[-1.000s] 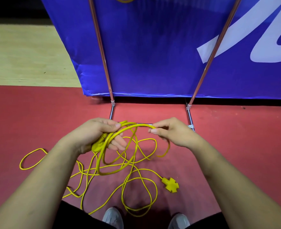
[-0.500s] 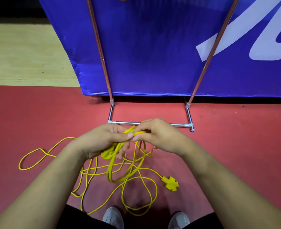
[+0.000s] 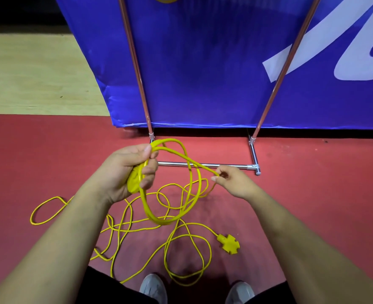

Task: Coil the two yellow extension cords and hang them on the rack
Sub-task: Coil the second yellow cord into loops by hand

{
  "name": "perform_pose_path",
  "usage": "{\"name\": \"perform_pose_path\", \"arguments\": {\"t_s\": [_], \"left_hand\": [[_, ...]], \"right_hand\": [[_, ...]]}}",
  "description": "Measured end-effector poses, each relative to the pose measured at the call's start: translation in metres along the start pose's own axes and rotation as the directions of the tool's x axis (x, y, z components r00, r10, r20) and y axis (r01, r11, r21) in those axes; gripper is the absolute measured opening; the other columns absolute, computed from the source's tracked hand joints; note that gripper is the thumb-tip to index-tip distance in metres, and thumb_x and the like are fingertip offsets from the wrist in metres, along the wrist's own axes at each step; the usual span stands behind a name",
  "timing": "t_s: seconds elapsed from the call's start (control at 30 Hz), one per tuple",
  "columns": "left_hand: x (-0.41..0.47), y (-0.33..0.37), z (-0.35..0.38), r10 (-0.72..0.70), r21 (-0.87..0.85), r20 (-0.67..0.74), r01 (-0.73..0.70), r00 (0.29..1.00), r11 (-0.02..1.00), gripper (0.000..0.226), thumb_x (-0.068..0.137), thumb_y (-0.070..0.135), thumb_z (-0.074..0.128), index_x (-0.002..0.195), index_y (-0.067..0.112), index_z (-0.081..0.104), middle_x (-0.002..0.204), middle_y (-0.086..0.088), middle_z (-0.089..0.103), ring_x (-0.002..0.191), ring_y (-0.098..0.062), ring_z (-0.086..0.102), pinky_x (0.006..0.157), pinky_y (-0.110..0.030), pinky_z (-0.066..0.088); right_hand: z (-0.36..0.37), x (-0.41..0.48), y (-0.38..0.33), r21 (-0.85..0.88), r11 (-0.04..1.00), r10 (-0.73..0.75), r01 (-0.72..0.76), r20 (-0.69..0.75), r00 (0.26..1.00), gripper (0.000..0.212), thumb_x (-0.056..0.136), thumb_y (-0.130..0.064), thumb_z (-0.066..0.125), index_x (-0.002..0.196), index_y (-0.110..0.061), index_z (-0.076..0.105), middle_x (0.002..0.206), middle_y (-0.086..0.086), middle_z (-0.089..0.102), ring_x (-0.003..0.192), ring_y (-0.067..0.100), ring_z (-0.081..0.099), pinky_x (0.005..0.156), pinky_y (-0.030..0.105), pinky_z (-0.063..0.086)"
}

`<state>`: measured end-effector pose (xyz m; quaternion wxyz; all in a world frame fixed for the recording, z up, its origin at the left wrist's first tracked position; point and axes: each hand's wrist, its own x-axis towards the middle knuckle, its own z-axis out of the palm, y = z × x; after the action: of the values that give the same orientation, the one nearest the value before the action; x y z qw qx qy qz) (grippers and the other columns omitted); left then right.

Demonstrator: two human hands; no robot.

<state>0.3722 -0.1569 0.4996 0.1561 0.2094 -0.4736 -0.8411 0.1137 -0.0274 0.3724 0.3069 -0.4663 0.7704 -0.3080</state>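
Change: my right hand (image 3: 236,183) is pulling away from my left hand (image 3: 124,172) toward 3 o'clock, pinching the thin yellow rubber extension cord (image 3: 165,221) | Left: gripping the gathered loops | Remainder: lying tangled at 6 o'clock on the red floor (image 3: 312,194) | Meaning: I am drawing the next loop; coiling is only starting.

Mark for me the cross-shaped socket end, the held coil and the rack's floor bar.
cross-shaped socket end (image 3: 228,245): head view, centre of the cross.
coil (image 3: 162,222): head view, lowest bend of the loops.
rack's floor bar (image 3: 174,163): head view, bare metal left of the cord.
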Motion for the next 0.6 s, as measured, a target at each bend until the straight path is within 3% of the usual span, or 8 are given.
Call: {"name": "perform_pose_path", "arguments": {"t_s": [0.1,0.2,0.3,0.37,0.43,0.53,0.6], "left_hand": [[0.0,-0.001,-0.002,0.006,-0.064,0.113,0.002,0.994,0.998,0.029,0.078,0.027,0.068,0.083,0.008,0.047,0.045,0.008,0.031,0.028,-0.008,0.035,0.038,-0.015,0.032],[-0.002,0.003,-0.007,0.048,-0.103,0.132,-0.034,0.99,0.994,0.023,0.082,0.026,0.064,0.082,0.008,0.05,0.047,0.006,0.02,0.027,-0.006,0.033,0.036,-0.015,0.029],[0.0,0.007,-0.005,0.075,-0.02,-0.016,-0.075,0.997,0.997,0.021,0.09,0.026,0.05,0.085,0.006,0.055,0.044,0.006,0.025,0.028,-0.009,0.031,0.037,-0.018,0.028],[0.004,0.006,-0.004,0.107,0.14,-0.165,-0.084,0.98,0.987,0.032,0.095,0.027,0.042,0.094,0.0,0.059,0.046,0.001,0.03,0.031,-0.015,0.034,0.04,-0.02,0.03],[0.009,0.001,-0.006,0.137,0.291,-0.248,-0.061,0.959,0.955,0.033,0.098,0.024,0.04,0.097,-0.002,0.06,0.048,-0.002,0.034,0.035,-0.02,0.042,0.041,-0.022,0.035],[0.013,-0.005,-0.011,0.119,0.401,-0.306,0.015,0.944,0.916,0.024,0.1,0.02,0.041,0.088,0.005,0.055,0.05,-0.002,0.048,0.042,-0.021,0.057,0.043,-0.023,0.046],[0.015,-0.007,-0.014,0.115,0.462,-0.334,0.056,0.936,0.885,0.021,0.101,0.019,0.041,0.088,0.006,0.051,0.054,-0.002,0.061,0.049,-0.02,0.066,0.048,-0.025,0.052]], "right_hand": [[0.005,0.004,0.011,-0.03,0.999,0.03,-0.031,-0.037,0.999,0.028,0.09,-0.015,0.064,0.07,-0.02,0.045,0.063,-0.009,0.045,0.062,0.012,0.039,0.06,0.025,0.032],[0.006,0.008,0.019,0.021,0.997,0.073,-0.072,-0.105,0.992,0.021,0.09,-0.014,0.064,0.074,-0.015,0.049,0.066,-0.003,0.046,0.063,0.015,0.038,0.06,0.03,0.032],[0.008,0.008,0.022,0.304,0.943,0.206,-0.133,-0.224,0.953,0.014,0.088,-0.008,0.066,0.083,-0.013,0.054,0.072,0.005,0.051,0.066,0.016,0.045,0.058,0.02,0.038],[0.013,0.004,0.021,0.587,0.796,0.342,-0.147,-0.236,0.909,0.016,0.088,-0.004,0.066,0.088,-0.011,0.053,0.074,0.011,0.057,0.065,0.021,0.054,0.06,0.021,0.047],[0.019,-0.001,0.013,0.691,0.701,0.403,-0.176,-0.18,0.898,0.017,0.088,-0.004,0.067,0.086,-0.011,0.051,0.069,0.011,0.058,0.053,0.019,0.055,0.05,0.022,0.049],[0.022,-0.003,-0.015,0.541,0.811,0.346,-0.223,-0.136,0.928,0.02,0.087,-0.01,0.068,0.071,-0.012,0.057,0.055,0.003,0.051,0.042,0.011,0.039,0.041,0.02,0.03],[0.013,-0.007,-0.042,0.315,0.925,0.232,-0.212,-0.026,0.972,0.026,0.085,-0.006,0.069,0.061,-0.013,0.06,0.042,-0.01,0.049,0.036,0.001,0.039,0.038,0.016,0.029]]}}
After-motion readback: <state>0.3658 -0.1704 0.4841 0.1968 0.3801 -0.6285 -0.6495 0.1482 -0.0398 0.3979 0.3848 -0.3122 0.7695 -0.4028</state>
